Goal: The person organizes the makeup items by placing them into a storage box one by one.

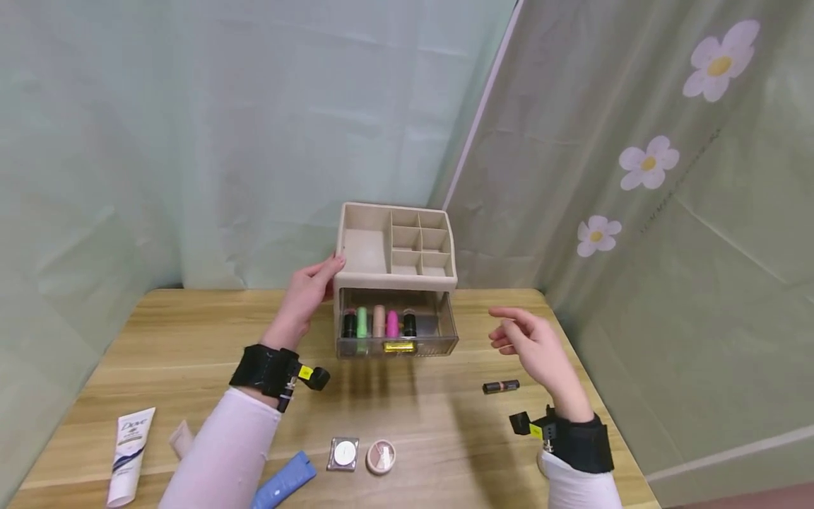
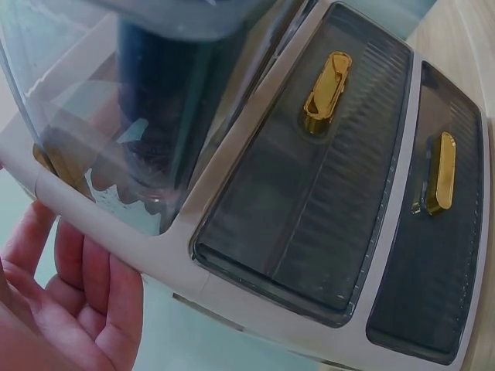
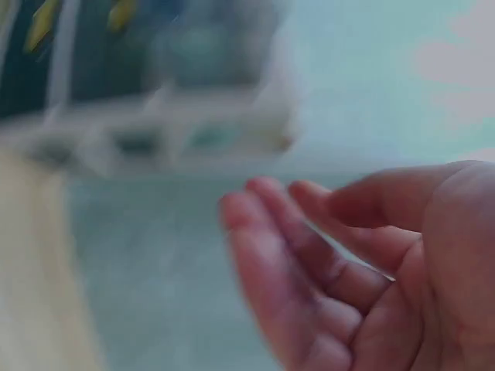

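Beige plastic forms the organizer [image 1: 398,283] standing toward the back of a table, its top split into one large compartment and six small ones. Its smoky clear upper drawer [image 1: 437,347] is pulled out, showing a gold handle [image 1: 398,347] and a row of tubes [image 1: 379,322] in black, green, nude and pink; the left wrist view shows two closed drawers [image 2: 309,185] below. A person's left hand [image 1: 308,290] steadies the organizer by its left side, its grip around the edge. The right hand [image 1: 533,348] hovers to the right of the drawer, its grip loose, fingers bent around nothing.

Near the right hand, a dark lipstick [image 1: 501,387] lies on the pale, wood-grained table [image 1: 439,424]. Toward the front sit a square compact [image 1: 344,454] and, just beside it, a round compact [image 1: 381,457]. A blue tube [image 1: 286,481], a pale pink tube [image 1: 181,439] partly hidden by a sleeve, and a white Dove tube [image 1: 131,456] lie to the left.

Creased, pale green curtains [image 1: 273,134] hang behind the table; the right-hand panel [image 1: 750,212] carries white flowers [image 1: 649,163] with yellow centres and faint lettering.
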Demonstrator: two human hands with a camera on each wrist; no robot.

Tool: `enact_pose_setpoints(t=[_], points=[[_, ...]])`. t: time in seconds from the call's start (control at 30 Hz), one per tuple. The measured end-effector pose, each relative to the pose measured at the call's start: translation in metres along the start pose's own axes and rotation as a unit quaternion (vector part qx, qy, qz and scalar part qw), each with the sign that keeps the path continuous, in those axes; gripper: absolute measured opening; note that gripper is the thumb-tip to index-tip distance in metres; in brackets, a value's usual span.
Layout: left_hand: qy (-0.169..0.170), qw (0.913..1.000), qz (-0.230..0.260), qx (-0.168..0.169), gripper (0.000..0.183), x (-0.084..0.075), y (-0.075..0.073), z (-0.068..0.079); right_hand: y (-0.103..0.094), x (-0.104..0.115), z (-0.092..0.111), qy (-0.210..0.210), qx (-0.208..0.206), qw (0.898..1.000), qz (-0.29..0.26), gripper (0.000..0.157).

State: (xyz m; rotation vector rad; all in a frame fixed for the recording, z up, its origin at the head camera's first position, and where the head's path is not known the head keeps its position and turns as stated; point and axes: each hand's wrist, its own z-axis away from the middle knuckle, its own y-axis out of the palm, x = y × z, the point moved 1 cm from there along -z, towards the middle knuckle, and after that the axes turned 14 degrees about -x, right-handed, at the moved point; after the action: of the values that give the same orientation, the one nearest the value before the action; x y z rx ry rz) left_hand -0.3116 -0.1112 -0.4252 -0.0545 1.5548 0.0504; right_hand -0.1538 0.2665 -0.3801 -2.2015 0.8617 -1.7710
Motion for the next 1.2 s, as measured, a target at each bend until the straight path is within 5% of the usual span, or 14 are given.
enact_pose_setpoints(t=[0.1, 0.23, 0.4, 0.73, 1.0, 1.2], points=[[-0.002, 1.0000, 0.004, -0.001, 0.072, 0.000, 0.000, -0.001, -0.013, -0.049, -0.001, 0.022, 0.015, 0.996, 0.088, 0.030], [0.000, 1.0000, -0.002, 0.002, 0.073, -0.001, 0.000, 0.000, -0.013, -0.108, 0.004, 0.003, 0.064, 0.972, 0.225, 0.030], [0.005, 1.0000, -0.003, -0.003, 0.070, -0.001, -0.002, -0.001, 0.003, -0.145, 0.010, -0.038, 0.130, 0.950, 0.280, 0.040], [0.002, 0.9999, 0.001, -0.011, 0.068, 0.001, 0.001, 0.001, 0.016, -0.156, 0.017, -0.038, 0.086, 0.927, 0.363, 0.017], [0.004, 0.9999, 0.006, -0.015, 0.065, 0.002, 0.001, 0.001, 0.016, -0.150, 0.017, 0.032, 0.098, 0.940, 0.324, 0.019], [0.004, 0.9999, 0.013, -0.010, 0.062, 0.002, 0.002, 0.001, 0.014, -0.149, 0.017, 0.050, 0.105, 0.946, 0.301, 0.046]])
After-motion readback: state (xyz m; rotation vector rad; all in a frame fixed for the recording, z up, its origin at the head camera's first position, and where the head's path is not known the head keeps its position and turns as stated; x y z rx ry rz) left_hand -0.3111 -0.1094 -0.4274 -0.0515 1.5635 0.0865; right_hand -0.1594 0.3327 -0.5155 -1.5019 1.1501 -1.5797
